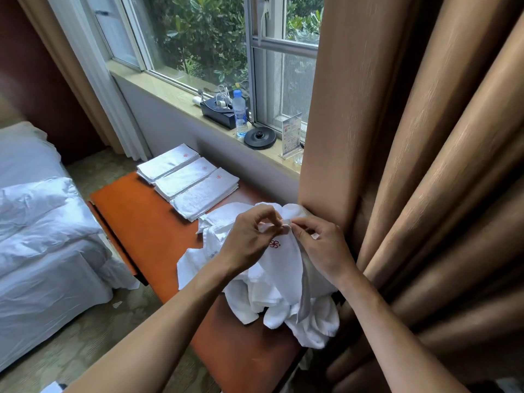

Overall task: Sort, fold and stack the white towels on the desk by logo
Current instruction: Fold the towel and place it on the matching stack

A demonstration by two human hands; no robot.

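Observation:
A white towel (283,265) with a red flower logo hangs between my hands above a loose heap of white towels (286,304) on the orange desk (141,219). My left hand (249,239) pinches its top edge on the left. My right hand (320,245) pinches the same edge on the right. Three folded stacks lie in a row at the desk's far end: the far stack (167,163), the middle stack (185,177) and the near stack (205,194). Each shows a small red logo on top.
A brown curtain (411,165) hangs right against the heap. On the windowsill (170,95) stand a water bottle (240,113), a black box (218,112), a kettle base (260,137) and a card stand (291,134). A bed with white linen (42,222) is on the left.

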